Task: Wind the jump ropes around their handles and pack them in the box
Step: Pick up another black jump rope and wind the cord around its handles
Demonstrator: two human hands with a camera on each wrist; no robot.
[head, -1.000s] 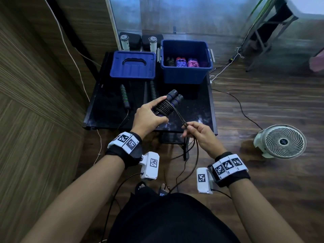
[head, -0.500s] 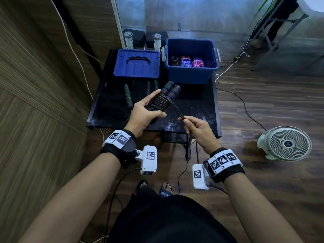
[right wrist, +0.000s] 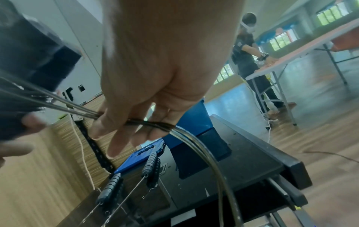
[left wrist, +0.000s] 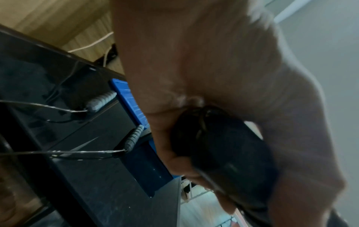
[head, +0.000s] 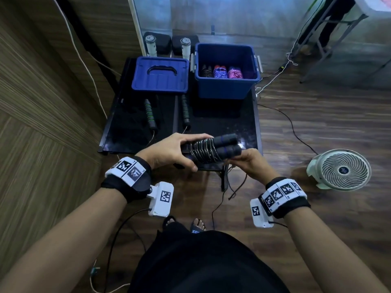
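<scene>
L hand [head: 173,150] wraps paired black foam handles [head: 227,144], glossy cord coiled round them, above tabletop [head: 222,127] front edge. R hand [head: 251,163] pinches cord [right wrist: 155,123] slack. Blue plastic box [head: 224,87] at back holds three wound bundles; ribbed green-banded handles [head: 150,114] lie loose beside lid [head: 160,74].

Wood floor [head: 317,123], blk table [head: 131,123], fan [head: 340,169]
</scene>
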